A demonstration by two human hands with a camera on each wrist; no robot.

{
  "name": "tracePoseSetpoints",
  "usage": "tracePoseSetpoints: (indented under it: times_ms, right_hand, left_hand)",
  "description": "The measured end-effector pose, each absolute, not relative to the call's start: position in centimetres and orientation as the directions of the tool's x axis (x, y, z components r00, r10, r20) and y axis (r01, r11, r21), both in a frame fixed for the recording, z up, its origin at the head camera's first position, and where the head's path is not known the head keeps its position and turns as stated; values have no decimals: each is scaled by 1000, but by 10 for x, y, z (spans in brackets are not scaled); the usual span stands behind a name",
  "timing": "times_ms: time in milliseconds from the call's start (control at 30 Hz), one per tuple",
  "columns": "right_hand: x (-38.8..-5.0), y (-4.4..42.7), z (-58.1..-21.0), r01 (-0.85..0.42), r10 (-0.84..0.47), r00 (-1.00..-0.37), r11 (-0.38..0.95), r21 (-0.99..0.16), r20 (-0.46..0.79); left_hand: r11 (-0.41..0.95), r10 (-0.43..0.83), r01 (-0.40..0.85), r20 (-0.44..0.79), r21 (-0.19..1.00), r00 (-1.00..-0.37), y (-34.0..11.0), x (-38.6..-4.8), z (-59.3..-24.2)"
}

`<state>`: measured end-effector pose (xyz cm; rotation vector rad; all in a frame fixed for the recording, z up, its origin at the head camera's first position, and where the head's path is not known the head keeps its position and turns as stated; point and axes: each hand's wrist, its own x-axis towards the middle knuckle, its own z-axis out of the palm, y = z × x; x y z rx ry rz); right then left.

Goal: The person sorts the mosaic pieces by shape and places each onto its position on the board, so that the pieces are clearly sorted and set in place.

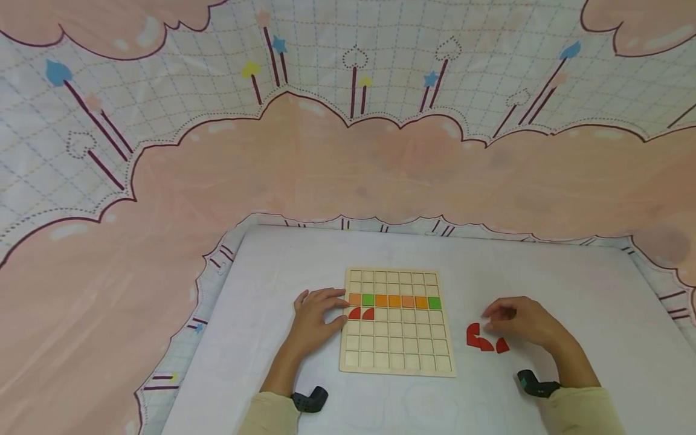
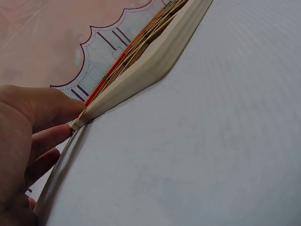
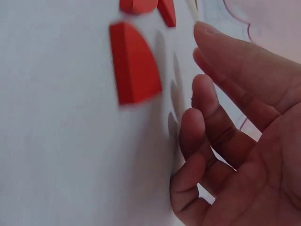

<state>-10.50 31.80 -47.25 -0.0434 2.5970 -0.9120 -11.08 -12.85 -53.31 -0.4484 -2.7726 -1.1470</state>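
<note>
A light wooden grid board (image 1: 410, 331) lies on the white table. My left hand (image 1: 318, 317) is at its left edge, the fingers spread and fairly straight; in the left wrist view the thumb (image 2: 56, 107) touches the board's edge (image 2: 136, 84). One row holds orange and green square tiles (image 1: 394, 301). Below it, two red quarter-circle pieces (image 1: 368, 313) sit in the leftmost cells. My right hand (image 1: 519, 320) hovers beside several loose red pieces (image 1: 486, 345), its fingers loosely curved. Close by in the right wrist view lies one red quarter-circle piece (image 3: 134, 66); nothing shows between the fingertips.
The white tabletop (image 1: 288, 260) stretches around the board. A pink and white patterned sheet (image 1: 348, 175) hangs behind the table and shows along its sides. Black devices (image 1: 311, 400) are worn at both wrists, near the cream sleeves (image 1: 272, 414).
</note>
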Motion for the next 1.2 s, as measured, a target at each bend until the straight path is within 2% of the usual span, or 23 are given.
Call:
tracePoseSetpoints:
  times_ms: [333, 500, 733, 1200]
  right_hand:
    - [-102, 339, -478, 87, -225, -897, 753, -652, -380]
    - [-103, 339, -481, 44, -269, -886, 763, -645, -378]
    - [-103, 336, -482, 45, -216, -917, 778, -626, -335]
    - [-99, 333, -485, 89, -176, -922, 770, -632, -345]
  left_hand:
    - [671, 228, 316, 220, 671, -949, -128, -111, -532]
    - [670, 228, 316, 219, 671, -949, -128, -110, -531]
    - [667, 231, 315, 215, 676, -949, -128, -110, -530]
    - [679, 229, 305, 203, 668, -952, -128, -110, -532]
